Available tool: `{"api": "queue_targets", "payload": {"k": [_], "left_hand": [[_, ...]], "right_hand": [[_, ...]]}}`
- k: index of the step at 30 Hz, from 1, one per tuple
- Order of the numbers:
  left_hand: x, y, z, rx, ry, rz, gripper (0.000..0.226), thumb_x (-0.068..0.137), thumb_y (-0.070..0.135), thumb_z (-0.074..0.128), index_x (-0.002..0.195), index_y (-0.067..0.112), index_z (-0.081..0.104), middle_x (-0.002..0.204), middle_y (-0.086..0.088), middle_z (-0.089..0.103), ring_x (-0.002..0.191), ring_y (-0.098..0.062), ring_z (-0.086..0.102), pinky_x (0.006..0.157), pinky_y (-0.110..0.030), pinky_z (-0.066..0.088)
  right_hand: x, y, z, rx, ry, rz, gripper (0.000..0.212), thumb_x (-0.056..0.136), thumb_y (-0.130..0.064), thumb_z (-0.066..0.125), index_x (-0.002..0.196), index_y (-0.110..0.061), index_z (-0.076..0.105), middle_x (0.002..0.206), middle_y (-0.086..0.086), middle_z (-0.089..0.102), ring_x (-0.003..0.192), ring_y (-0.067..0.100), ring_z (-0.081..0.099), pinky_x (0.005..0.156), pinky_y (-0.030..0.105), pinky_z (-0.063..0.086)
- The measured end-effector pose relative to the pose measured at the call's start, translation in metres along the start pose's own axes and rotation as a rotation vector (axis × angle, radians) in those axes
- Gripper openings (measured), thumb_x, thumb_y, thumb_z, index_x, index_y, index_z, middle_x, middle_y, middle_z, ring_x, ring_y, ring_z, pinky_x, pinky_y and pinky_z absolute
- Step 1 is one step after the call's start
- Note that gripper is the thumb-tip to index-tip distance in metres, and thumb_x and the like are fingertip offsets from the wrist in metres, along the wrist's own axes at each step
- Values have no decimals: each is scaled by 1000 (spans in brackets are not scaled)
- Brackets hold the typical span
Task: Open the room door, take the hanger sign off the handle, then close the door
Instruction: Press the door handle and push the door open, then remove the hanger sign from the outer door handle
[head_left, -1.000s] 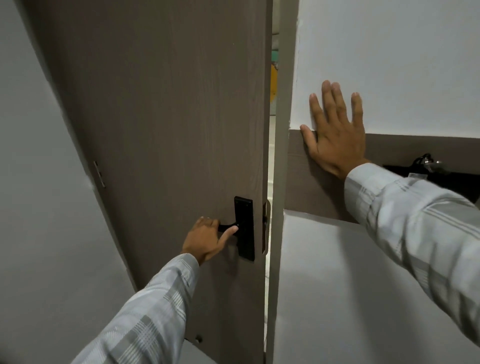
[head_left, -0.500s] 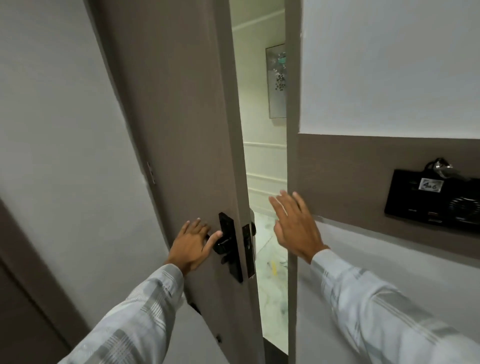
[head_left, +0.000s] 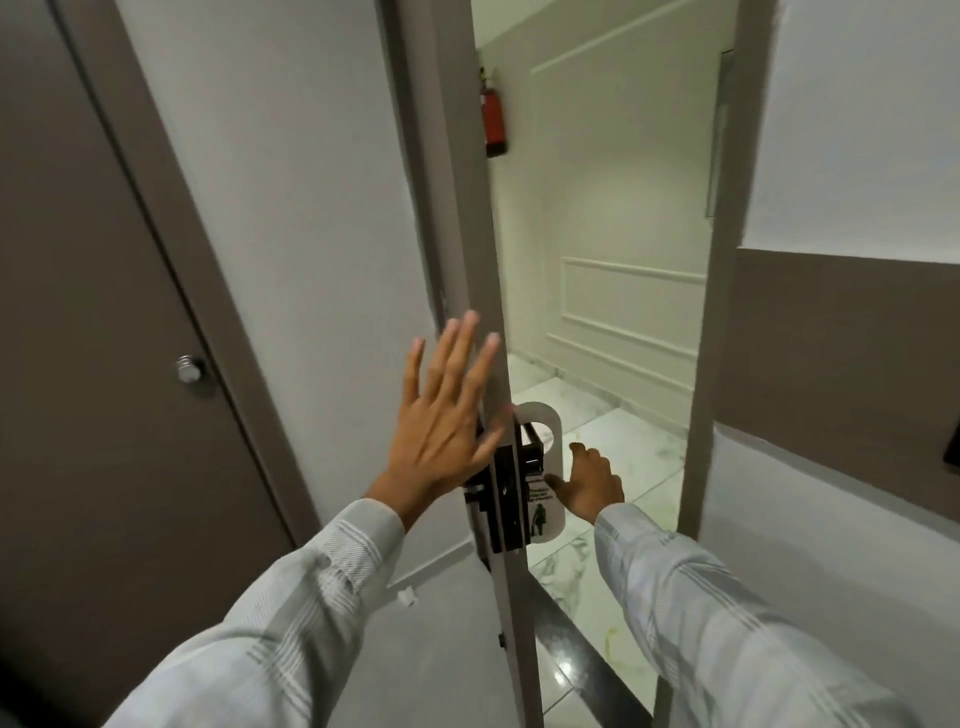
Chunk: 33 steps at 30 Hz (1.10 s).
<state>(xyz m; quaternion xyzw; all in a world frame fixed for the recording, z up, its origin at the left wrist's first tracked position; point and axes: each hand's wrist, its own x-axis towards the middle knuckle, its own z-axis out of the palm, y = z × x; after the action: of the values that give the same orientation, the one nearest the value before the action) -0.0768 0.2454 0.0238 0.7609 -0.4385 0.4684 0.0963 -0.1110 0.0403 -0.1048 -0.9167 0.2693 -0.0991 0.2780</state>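
Observation:
The grey-brown room door (head_left: 457, 208) stands open, seen almost edge-on. Its black lock plate and handle (head_left: 501, 499) sit at mid height. A white hanger sign (head_left: 543, 467) with a green figure hangs on the outer handle, beyond the door edge. My left hand (head_left: 447, 421) is flat with fingers spread against the inner face of the door, just above the handle. My right hand (head_left: 589, 483) reaches through the gap and its fingers touch the sign's right edge; I cannot tell if they pinch it.
A second brown door with a round silver knob (head_left: 189, 370) is on the left wall. The door frame (head_left: 711, 312) stands right of the gap. Beyond lie a marble corridor floor (head_left: 623, 452) and a red fire extinguisher (head_left: 493, 119).
The door has swung wider open. My left hand left the handle and now lies flat on the door. My right hand moved from the frame through the gap to the sign.

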Motion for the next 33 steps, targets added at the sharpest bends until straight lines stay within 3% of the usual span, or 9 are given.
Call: {"api": "queue_targets", "payload": {"k": [3,7,10,18,21,23,26,29,33], "left_hand": [[0,5,-7,80,-59,33,78,95,57,33,155,20,-2,164,-7,-8,153,-26,-4,124,-50,-3],[-17,-4,-10,18,-138,-137,75,98,55,32,156,18,1,163,-16,-14,153,-29,-7,125,-46,0],[-30,-12,-9,-33,-196,-122,77,99,50,38,156,17,-1,163,-15,-20,152,-29,-10,125,-42,0],[-39,-17,-12,-89,-175,-172,76,98,50,39,156,18,2,161,-18,-20,151,-34,-12,125,-41,-3],[-62,16,-5,-189,-182,-138,72,98,45,38,156,15,7,163,-19,-6,152,-33,-6,125,-45,-2],[-92,63,6,-321,-299,-134,61,99,40,34,153,13,27,161,-15,23,152,-31,9,124,-46,5],[-140,127,21,-558,-643,-398,41,102,41,29,110,31,67,116,1,72,132,-22,50,108,-42,27],[-155,189,36,-874,-838,-632,41,100,51,37,86,33,71,88,5,74,96,-14,64,91,-35,32],[-144,292,32,-1206,-1011,-621,41,97,42,52,77,13,73,79,-6,75,81,-25,68,85,-37,51]], "right_hand": [[8,-18,15,198,-75,70,63,86,-45,70,135,-11,49,131,15,56,125,36,52,101,46,47],[13,-35,35,327,-106,138,37,91,-23,67,123,-7,60,124,16,66,114,35,62,90,35,49],[14,-42,43,357,-60,178,24,94,-12,53,114,-9,67,119,17,68,107,36,64,84,34,50],[5,-59,30,306,170,147,14,88,-9,59,89,-13,73,97,9,72,84,30,65,68,28,44],[-29,-40,25,250,262,111,20,84,-5,55,68,-17,59,83,3,66,73,26,60,66,32,48],[-64,-7,22,143,321,43,15,87,-8,60,72,-13,61,86,2,63,77,25,63,69,35,54],[-131,54,23,-128,366,-35,8,89,-14,68,82,-9,67,90,6,66,82,24,66,69,35,58],[-208,111,14,-332,423,-84,24,63,-4,90,67,-11,68,69,5,66,59,22,65,50,25,53],[-305,174,-14,-369,398,88,27,59,-12,96,67,-17,71,69,-1,66,61,17,65,47,21,51]]}}
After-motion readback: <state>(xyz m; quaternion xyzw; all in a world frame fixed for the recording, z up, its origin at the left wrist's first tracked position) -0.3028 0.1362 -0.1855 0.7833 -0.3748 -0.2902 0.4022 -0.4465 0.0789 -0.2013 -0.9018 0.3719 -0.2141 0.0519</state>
